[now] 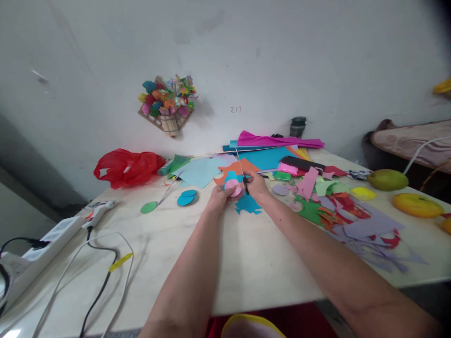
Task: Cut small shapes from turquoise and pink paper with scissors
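My left hand (221, 193) is closed on a pink paper circle (232, 187), which lies over a piece of blue paper (233, 176). In my right hand (256, 184) is a pair of scissors (245, 186), with the fingers around the dark handles and the blades pointing away beside the blue paper. Blue paper scraps (247, 205) lie on the table just below both hands. Orange paper (243, 165) spreads behind them. To the left sit a small stack of blue paper circles (187, 198) and a green paper circle (149, 207) beside a thin stick.
A red plastic bag (128, 166) and a power strip (52, 238) with cables are at left. Coloured paper scraps (369, 223) and yellow-green fruit (387, 180) cover the right side. Paper sheets (271, 158) and a dark cup (298, 126) stand near the wall.
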Available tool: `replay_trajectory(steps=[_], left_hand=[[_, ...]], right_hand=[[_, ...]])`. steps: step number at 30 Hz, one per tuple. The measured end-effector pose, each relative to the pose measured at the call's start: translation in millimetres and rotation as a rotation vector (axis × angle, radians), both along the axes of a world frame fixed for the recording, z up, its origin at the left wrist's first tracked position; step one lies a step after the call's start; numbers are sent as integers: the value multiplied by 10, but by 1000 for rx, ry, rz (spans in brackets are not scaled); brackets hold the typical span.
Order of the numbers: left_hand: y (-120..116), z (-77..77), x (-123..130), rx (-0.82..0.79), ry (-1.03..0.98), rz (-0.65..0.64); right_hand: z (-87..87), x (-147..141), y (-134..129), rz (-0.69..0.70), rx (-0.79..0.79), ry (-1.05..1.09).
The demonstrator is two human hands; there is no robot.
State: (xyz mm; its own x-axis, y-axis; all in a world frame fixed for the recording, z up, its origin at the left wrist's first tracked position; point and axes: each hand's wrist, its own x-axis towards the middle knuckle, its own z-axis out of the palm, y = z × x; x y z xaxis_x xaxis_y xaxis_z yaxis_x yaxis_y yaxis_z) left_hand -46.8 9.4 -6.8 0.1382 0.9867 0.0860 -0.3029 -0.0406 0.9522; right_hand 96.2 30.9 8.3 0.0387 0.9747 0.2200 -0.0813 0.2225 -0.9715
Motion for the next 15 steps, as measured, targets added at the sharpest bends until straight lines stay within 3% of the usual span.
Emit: replay_trajectory(steps=[7, 15], left_hand=[[-25, -3, 83, -34, -77, 128], [11, -75, 248, -67, -228, 347]], right_hand=[[-96, -59, 30, -105, 12, -37], [-75, -100, 1, -157, 23, -73]])
